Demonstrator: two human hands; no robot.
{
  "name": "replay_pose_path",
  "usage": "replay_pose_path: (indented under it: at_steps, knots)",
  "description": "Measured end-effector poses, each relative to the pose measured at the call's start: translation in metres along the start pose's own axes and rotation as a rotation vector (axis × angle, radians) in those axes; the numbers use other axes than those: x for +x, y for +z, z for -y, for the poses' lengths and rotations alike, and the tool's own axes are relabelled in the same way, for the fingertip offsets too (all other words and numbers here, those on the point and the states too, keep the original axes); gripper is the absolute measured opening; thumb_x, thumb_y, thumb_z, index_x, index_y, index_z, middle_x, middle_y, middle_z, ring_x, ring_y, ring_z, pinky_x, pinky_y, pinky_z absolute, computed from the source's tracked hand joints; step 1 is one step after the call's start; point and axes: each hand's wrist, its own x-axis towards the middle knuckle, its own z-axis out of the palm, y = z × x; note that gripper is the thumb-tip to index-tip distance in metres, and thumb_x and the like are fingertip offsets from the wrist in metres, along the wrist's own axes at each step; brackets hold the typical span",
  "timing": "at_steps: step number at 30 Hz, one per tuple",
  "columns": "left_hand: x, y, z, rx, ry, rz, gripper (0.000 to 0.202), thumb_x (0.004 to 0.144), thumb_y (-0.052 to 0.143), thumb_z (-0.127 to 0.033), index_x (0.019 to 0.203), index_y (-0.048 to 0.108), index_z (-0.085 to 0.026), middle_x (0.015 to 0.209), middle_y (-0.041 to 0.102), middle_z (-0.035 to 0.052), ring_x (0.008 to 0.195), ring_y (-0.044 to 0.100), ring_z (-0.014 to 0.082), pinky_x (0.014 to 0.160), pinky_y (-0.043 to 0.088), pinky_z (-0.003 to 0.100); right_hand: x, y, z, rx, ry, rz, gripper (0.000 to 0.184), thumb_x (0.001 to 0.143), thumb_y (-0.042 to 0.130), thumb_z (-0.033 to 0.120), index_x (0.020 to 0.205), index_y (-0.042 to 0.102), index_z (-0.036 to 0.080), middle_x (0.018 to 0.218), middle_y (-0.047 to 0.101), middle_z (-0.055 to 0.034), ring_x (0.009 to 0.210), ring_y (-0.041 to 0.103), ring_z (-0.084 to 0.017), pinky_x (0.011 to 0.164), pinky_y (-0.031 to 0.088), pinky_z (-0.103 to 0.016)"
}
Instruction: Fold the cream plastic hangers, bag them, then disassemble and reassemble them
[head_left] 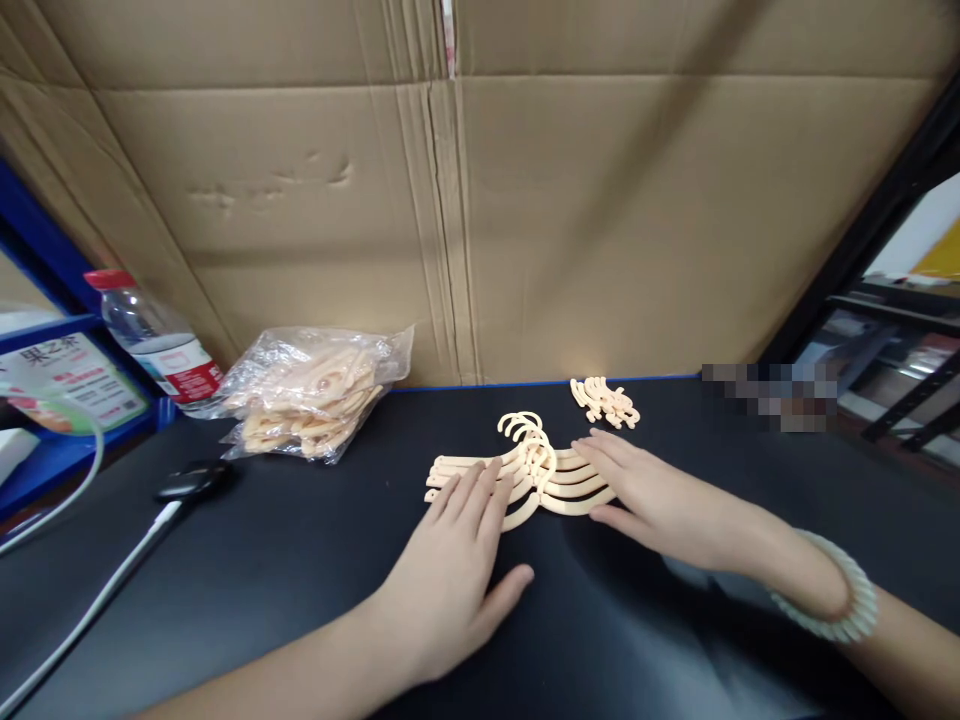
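Several cream-coloured small clothes hangers (pixel 574 490) lie overlapped in a fanned row on the black table, their hooks toward the back. My left hand (pixel 457 570) rests with fingers stretched over their left arms, the thumb apart on the near side. At the other end, my right hand (pixel 652 490) touches the tips of the right arms with its fingers extended and thumb spread below. My left fingers hide part of the hangers' left side. Behind them sits a small heap of cream hook-shaped pieces (pixel 604 402), apart from both hands.
A clear plastic bag (pixel 315 395) of cream pieces stands at the back left, beside a red-capped bottle (pixel 161 345). A black device (pixel 193 481) with a white cable (pixel 97 600) lies at the left. Cardboard (pixel 637 200) walls the back; a black shelf (pixel 892 310) stands right.
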Motion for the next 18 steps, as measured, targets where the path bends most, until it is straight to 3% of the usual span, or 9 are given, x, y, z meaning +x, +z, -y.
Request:
replay_pose_path:
  at_steps: [2,5,10,18]
  knots:
    - [-0.001,0.01,-0.006,0.001,-0.026,0.06,0.068,0.094,0.042,-0.049,0.145,0.034,-0.004,0.152,0.035,0.0219,0.14,0.032,0.0371,0.108,0.036,0.054,0.0,0.013,0.006,-0.045,0.051,-0.017,0.065,0.095,0.04,0.047,0.145,0.037,0.005,0.151,0.036,-0.0214,0.142,0.028,-0.033,0.113,0.032,-0.051]
    - [0.003,0.017,-0.002,0.001,-0.094,0.157,0.069,0.096,0.033,-0.052,0.147,0.032,-0.005,0.154,0.028,0.0208,0.143,0.023,0.0377,0.111,0.028,0.06,0.006,0.03,0.012,-0.073,0.107,0.008,0.077,0.096,0.026,0.059,0.147,0.032,0.002,0.154,0.028,-0.022,0.144,0.021,-0.033,0.116,0.024,-0.053]
    - [0.011,0.017,0.02,0.002,-0.205,0.22,0.063,0.098,0.03,-0.045,0.148,0.03,-0.007,0.156,0.021,0.0182,0.144,0.02,0.0353,0.112,0.023,0.061,0.027,0.045,0.013,-0.052,0.12,-0.023,0.076,0.097,0.021,0.055,0.147,0.029,-0.002,0.154,0.026,-0.0232,0.145,0.019,-0.033,0.118,0.021,-0.05]
    - [0.034,0.023,0.059,-0.036,-0.312,0.223,0.062,0.098,0.029,-0.044,0.149,0.029,-0.01,0.157,0.022,0.0184,0.146,0.016,0.0334,0.112,0.016,0.062,0.087,0.052,-0.007,-0.006,0.051,-0.043,0.078,0.097,0.018,0.056,0.146,0.031,-0.003,0.153,0.026,-0.0252,0.144,0.022,-0.035,0.116,0.02,-0.051]
